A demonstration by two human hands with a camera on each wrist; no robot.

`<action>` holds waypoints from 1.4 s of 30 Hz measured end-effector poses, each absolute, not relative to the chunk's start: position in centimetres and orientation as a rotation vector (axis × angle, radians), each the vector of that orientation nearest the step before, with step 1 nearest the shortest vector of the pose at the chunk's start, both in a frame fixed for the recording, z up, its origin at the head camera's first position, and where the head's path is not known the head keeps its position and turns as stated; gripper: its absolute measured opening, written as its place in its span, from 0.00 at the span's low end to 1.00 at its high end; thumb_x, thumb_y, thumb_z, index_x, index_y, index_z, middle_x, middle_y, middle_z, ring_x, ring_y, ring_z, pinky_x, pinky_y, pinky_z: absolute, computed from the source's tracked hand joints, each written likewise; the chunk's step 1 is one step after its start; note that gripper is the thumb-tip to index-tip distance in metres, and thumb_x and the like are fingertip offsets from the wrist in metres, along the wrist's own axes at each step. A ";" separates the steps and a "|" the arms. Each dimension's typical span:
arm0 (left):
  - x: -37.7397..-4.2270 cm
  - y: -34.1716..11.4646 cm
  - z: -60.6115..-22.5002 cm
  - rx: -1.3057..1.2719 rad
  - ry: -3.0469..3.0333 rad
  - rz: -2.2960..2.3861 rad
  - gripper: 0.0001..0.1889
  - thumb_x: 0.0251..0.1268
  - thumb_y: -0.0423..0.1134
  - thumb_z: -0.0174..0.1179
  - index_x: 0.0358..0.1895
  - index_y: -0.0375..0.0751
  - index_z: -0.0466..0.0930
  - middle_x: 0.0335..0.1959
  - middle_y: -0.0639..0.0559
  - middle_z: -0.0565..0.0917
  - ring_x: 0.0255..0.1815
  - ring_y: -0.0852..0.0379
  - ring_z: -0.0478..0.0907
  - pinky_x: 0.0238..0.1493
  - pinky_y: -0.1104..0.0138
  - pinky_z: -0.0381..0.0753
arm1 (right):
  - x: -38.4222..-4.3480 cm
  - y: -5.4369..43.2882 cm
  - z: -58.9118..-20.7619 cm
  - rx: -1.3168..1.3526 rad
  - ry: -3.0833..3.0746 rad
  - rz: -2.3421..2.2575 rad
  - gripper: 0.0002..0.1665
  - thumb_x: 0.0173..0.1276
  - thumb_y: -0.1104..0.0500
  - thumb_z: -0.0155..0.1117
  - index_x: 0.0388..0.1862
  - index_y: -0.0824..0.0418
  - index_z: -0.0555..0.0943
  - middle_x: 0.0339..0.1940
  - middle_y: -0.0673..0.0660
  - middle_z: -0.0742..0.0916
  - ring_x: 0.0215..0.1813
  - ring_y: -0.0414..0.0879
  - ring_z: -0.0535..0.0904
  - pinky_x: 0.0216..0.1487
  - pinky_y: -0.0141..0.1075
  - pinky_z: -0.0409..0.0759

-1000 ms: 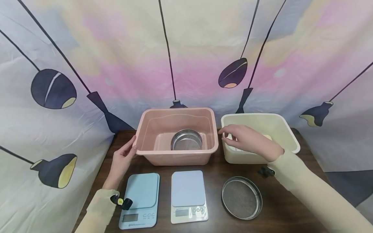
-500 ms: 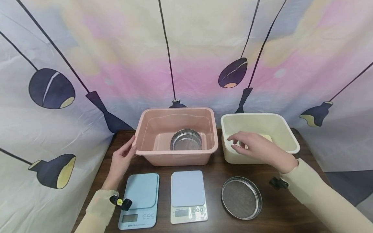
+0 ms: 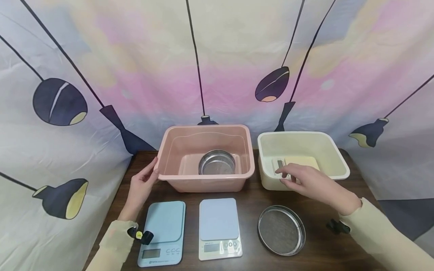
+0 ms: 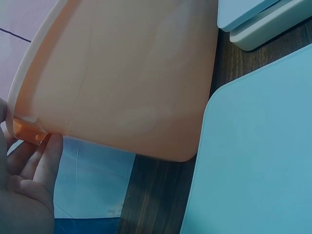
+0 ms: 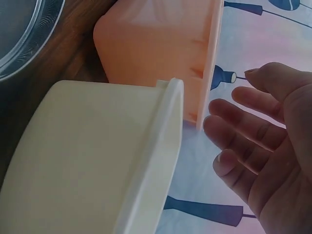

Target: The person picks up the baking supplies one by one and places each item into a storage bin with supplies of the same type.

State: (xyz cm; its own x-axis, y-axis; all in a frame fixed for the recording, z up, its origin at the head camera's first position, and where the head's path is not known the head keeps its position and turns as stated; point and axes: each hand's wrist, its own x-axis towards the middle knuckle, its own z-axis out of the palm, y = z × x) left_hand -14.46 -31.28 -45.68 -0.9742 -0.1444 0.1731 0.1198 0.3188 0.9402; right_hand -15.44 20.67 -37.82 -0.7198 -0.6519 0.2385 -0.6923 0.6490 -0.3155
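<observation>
My left hand [image 3: 141,188] holds the left end of the pink plastic basin [image 3: 203,184] by its rim; in the left wrist view the fingers [image 4: 48,161] reach under the rim's lip. Inside that basin lies a round metal sieve [image 3: 217,165]. Over the front of the cream basin [image 3: 276,183], my right hand [image 3: 312,184] hovers with loosely bent fingers and nothing in them. The right wrist view shows it apart from the cream rim [image 5: 173,126]. A kitchen scale with a pale yellow platform [image 3: 301,161] lies in the cream basin, partly hidden by the right hand.
On the dark wooden table [image 3: 251,210] in front stand a light blue kitchen scale [image 3: 165,222] and a white kitchen scale with a pale lilac platform [image 3: 219,220]. A second round metal sieve [image 3: 281,230] lies to their right. A patterned cloth [image 3: 217,67] hangs behind.
My right hand has moved right and toward me, from the gap between the basins to the cream basin's front, uncovering more of the scale inside. The left hand has stayed on the pink basin.
</observation>
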 end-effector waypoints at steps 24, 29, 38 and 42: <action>-14.3 -31.4 -45.7 0.034 -2.332 -1.769 0.25 0.81 0.35 0.56 0.77 0.41 0.69 0.76 0.37 0.69 0.53 0.78 0.79 0.50 0.78 0.83 | -13.5 23.4 -44.4 1.189 -2.621 0.684 0.16 0.62 0.66 0.76 0.46 0.52 0.84 0.38 0.41 0.86 0.36 0.32 0.77 0.35 0.31 0.81; -14.4 -31.3 -45.8 0.032 -2.321 -1.773 0.26 0.81 0.37 0.57 0.77 0.40 0.69 0.76 0.37 0.69 0.53 0.78 0.80 0.50 0.78 0.84 | -13.3 24.3 -45.8 1.162 -2.677 0.686 0.16 0.63 0.66 0.75 0.49 0.55 0.85 0.43 0.46 0.89 0.40 0.37 0.82 0.40 0.36 0.85; -14.3 -31.2 -45.7 0.032 -2.321 -1.774 0.26 0.81 0.39 0.58 0.77 0.40 0.69 0.76 0.37 0.69 0.54 0.78 0.79 0.51 0.77 0.83 | -12.8 25.9 -48.7 1.110 -2.870 0.785 0.19 0.71 0.61 0.71 0.58 0.63 0.83 0.34 0.35 0.81 0.35 0.27 0.74 0.33 0.32 0.80; -14.4 -31.2 -45.8 0.030 -2.323 -1.774 0.26 0.81 0.38 0.58 0.77 0.40 0.69 0.76 0.38 0.69 0.54 0.79 0.78 0.50 0.78 0.83 | -12.6 26.3 -49.7 1.149 -2.856 0.840 0.21 0.70 0.63 0.72 0.61 0.65 0.82 0.32 0.34 0.79 0.34 0.27 0.72 0.30 0.29 0.77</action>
